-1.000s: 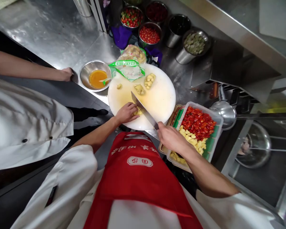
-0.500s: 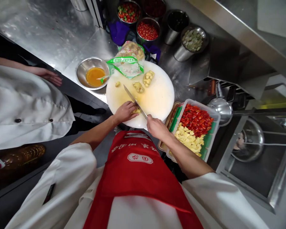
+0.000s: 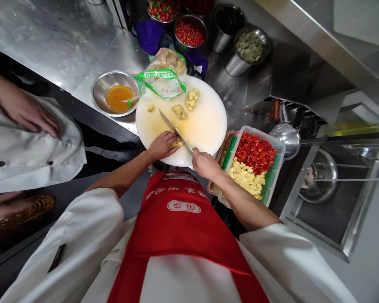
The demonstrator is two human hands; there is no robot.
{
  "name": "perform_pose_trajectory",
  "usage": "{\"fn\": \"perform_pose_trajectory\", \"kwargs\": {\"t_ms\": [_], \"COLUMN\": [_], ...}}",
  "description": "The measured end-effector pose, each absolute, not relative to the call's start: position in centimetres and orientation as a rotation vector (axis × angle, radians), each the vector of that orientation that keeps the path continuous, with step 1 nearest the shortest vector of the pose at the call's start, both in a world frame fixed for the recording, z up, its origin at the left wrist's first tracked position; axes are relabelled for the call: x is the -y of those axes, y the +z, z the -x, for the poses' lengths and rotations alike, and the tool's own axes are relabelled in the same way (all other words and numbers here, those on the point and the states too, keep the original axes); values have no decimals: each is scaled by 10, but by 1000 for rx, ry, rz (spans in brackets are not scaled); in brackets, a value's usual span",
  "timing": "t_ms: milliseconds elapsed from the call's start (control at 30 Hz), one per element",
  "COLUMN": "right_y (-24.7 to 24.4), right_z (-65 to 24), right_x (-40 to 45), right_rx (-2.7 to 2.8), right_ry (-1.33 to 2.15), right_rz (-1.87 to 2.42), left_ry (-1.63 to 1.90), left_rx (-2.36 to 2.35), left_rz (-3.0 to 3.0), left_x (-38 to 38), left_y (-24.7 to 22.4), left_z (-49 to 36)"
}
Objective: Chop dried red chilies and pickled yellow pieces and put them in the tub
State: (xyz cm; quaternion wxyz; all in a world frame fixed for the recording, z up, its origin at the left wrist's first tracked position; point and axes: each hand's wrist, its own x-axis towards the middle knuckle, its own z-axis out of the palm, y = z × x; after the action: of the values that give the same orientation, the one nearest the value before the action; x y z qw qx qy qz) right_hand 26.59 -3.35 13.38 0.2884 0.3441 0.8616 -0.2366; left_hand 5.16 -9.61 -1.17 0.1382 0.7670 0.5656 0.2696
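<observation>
On a round white cutting board, my right hand grips the handle of a kitchen knife, its blade pointing up and left. My left hand is closed over a piece of ginger beside the blade, fingers curled and partly hiding it. Further up the board lie two knobs of ginger, one pale and peeled-looking, the other a flatter piece. A small ginger bit sits to their left. A plastic bag of ginger with green print rests over the board's far edge.
A steel bowl of orange liquid stands left of the board. A plastic tub with chopped red peppers and pale slices is at right. Steel pots line the back. A co-worker in white stands at left.
The view has shifted slightly, moving the scene left and up. My hands remain at the ginger with the knife. The co-worker's hand has come nearer their body, and another hand now shows by the bottle.
</observation>
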Motion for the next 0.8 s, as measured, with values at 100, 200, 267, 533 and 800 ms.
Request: {"fn": "perform_pose_trajectory", "kwargs": {"t_ms": [100,200,267,533,800], "right_y": [135,145,146,137,134], "right_z": [-261,-270,-273,-267,-262], "right_x": [27,25,27,27,30], "right_rx": [-2330,-2313,-2286,-2365,-2349], "right_ry": [-628,-628,-616,-603,-576], "right_rz": [-897,-833,-848,-822,-880], "left_ry": [807,809,800,808,822], "left_rx": [-1659,-1681,-1677,-1701,-1692], "left_rz": [-2203,-2195,-2200,-2214,-2194], "left_x": [97,98,99,99,101], "left_y": [-12,-14,-16,-14,-15], "left_z": [-52,-53,-53,-54,-55]}}
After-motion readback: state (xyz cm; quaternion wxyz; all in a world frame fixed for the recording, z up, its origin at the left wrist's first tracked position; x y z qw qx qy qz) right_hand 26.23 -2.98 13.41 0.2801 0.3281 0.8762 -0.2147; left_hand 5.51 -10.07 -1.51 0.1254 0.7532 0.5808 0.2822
